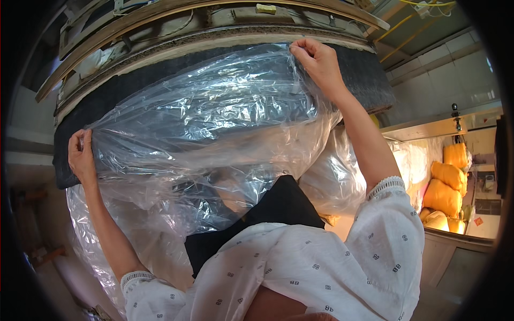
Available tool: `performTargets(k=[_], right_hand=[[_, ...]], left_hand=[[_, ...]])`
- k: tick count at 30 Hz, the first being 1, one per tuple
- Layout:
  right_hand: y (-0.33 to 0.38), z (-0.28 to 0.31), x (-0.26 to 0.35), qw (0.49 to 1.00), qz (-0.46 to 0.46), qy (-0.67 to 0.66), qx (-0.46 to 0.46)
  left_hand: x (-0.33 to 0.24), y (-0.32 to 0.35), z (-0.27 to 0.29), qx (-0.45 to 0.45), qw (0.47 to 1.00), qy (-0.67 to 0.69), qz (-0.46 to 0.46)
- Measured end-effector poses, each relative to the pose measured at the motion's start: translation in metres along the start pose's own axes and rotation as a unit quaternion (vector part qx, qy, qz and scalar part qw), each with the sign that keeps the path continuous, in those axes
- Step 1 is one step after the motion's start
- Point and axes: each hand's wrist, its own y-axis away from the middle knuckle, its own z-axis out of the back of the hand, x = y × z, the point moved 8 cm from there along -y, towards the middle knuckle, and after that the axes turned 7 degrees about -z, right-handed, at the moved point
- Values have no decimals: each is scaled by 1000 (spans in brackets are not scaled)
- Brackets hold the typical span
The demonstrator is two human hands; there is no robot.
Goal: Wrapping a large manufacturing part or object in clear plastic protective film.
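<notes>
A wide sheet of clear plastic film (pixel 214 112) stretches between my two hands over a bench with a dark covering (pixel 364 80). On the left, my left hand (pixel 81 155) pinches one corner of the film near the bench's left end. Farther off and to the right, my right hand (pixel 316 60) grips the film's other corner between thumb and fingers. The film is wrinkled and shiny, and it hangs in loose folds over the near edge toward my body. Both arms reach out wide.
Behind the bench runs a long wooden bar (pixel 176 22), with a small yellow block (pixel 265 9) on the ledge past it. More clear film (pixel 342 166) hangs at the right. Orange-yellow bundles (pixel 444 192) are stacked farther right, beside a pale wall.
</notes>
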Motion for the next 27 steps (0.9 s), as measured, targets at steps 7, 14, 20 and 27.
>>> performTargets(k=[7, 14, 20, 27], right_hand=[[-1, -8, -12, 983, -103, -141, 58], [15, 1, 10, 990, -68, 78, 92], [18, 3, 12, 985, -79, 15, 151], [-13, -2, -3, 997, 8, 36, 72]], left_hand=[[-2, 3, 4, -11, 1000, -4, -6], [-6, 2, 1, -2, 1000, -13, -5], [-2, 3, 2, -9, 1000, 5, -7], [-15, 4, 4, -6, 1000, 1, -8]])
